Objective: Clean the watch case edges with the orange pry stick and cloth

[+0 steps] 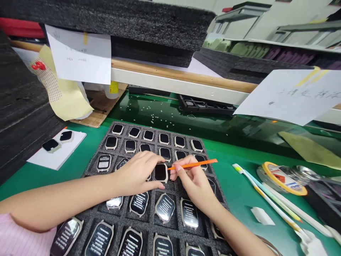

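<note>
A dark foam tray [106, 122] holds rows of square watches; the back ones have black screens, the front ones show white text. Over its middle, my left hand [135, 170] holds a watch [161, 172] with a black screen between thumb and fingers. My right hand [191, 181] is closed around an orange pointed stick [198, 164], whose tip is at the right side of that watch.
Two watches [51, 145] lie on a white pad [60, 154] at left. Toothbrushes [266, 199], a tape roll [281, 177] and a crumpled white piece [262, 216] lie at right. A shelf [170, 76] with hanging papers crosses behind.
</note>
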A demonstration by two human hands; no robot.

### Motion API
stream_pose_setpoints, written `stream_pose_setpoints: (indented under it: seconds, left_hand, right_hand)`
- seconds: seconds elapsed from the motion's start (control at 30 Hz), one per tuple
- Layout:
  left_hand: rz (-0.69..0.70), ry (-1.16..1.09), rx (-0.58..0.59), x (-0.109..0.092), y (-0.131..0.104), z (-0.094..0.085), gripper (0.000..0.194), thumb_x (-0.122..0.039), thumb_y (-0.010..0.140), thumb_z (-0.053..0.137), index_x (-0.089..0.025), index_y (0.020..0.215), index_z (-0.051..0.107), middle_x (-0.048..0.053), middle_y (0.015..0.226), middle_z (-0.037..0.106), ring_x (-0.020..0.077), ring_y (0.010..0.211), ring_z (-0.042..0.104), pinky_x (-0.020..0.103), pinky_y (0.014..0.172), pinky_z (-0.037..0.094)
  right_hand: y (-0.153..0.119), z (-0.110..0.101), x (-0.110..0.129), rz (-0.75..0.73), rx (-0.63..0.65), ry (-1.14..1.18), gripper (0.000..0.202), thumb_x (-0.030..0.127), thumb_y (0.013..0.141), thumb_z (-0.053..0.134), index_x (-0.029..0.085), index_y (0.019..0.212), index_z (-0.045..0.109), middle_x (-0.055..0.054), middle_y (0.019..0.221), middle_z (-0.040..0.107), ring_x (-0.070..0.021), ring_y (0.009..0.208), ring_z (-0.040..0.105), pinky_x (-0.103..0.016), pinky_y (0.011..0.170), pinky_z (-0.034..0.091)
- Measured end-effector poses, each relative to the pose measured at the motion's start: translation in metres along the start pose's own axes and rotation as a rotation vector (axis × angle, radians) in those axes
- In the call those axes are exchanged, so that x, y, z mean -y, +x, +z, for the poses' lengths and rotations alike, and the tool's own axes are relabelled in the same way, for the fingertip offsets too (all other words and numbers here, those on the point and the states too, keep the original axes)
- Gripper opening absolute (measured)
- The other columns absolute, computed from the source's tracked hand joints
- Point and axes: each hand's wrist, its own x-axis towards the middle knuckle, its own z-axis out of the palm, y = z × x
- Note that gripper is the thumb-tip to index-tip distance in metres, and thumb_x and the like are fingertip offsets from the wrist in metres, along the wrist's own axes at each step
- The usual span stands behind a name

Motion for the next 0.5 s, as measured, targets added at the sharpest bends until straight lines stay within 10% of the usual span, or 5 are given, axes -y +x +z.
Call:
stream_pose_setpoints:
  seconds: [0.17, 0.5]
  left_hand:
    - [-0.071, 0.201, 0.025, -0.001, -0.004, -0.009, 0.043, -0.059, 0.083, 0.07, -0.017, 0.093, 0.063, 0.01, 0.102, 0.059, 0.0301, 0.098, 0.057, 0.048, 0.088, 0.049]
    - [0.101, 0.21, 0.036, 0.011, -0.034, -0.03, 0.03, -0.044, 0.092, 0.066, -0.02, 0.111, 0.063, 0.01, 0.111, 0.064, 0.0281, 0.109, 0.059, 0.045, 0.096, 0.045]
  right_hand:
    - [0.001, 0.0, -0.001, -0.006, -0.009, -0.025, 0.033, 0.054, 0.091, 0.064, 0.022, 0.085, 0.055, -0.001, 0.075, 0.063, -0.0147, 0.064, 0.065, -0.031, 0.064, 0.06]
    - [-0.001, 0.012, 0.019, 0.011, 0.004, -0.001, 0.028, 0.046, 0.087, 0.07, 0.02, 0.084, 0.061, -0.003, 0.073, 0.066, -0.0149, 0.062, 0.066, -0.03, 0.062, 0.057]
